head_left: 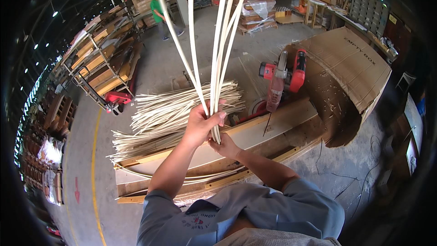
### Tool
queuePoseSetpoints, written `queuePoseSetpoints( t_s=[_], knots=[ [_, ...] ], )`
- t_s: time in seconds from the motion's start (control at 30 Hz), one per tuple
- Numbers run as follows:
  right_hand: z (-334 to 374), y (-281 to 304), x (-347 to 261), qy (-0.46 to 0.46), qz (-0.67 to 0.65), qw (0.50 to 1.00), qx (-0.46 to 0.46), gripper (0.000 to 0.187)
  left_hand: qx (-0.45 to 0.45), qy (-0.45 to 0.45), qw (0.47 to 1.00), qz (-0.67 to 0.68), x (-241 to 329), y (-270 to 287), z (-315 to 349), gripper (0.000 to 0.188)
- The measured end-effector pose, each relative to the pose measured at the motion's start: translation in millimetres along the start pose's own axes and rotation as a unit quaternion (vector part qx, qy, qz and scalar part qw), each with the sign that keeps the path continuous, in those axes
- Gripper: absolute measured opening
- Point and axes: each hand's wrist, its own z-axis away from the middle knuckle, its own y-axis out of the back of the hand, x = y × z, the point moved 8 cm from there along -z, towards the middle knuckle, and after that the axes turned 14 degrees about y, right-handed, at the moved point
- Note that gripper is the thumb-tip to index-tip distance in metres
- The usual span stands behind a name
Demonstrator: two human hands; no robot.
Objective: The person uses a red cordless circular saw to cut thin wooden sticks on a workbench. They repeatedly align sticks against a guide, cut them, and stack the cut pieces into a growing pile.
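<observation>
Cream-coloured, slender wood-like rods (218,41) fan upward from my left hand (202,123), fingers wrapped round them; my right hand (225,146) meets their lower ends — how closed, I can't tell. Best keep those ends flush, grip low.

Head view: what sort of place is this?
Likely a woodworking or furniture factory floor: there is a pile of long pale strips, a red power tool, and a red pallet jack beside a rack stacked with boards.
</observation>
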Motion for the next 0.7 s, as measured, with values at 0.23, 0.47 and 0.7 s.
queuePoseSetpoints(
  t_s=[0.23,0.47,0.7],
  knots=[
    [20,6,50,-0.110,-0.021,0.994,-0.005,0.012,0.008,0.013,1.000,-0.018,-13,3,-5,0.018],
    [15,-8,44,-0.123,0.053,0.990,-0.034,0.015,0.042,0.035,0.997,-0.047,-10,23,4,0.009],
    [8,-1,57,-0.003,0.099,0.995,0.002,0.022,0.059,0.040,0.997,-0.013,-32,31,-14,0.019]
  ],
)
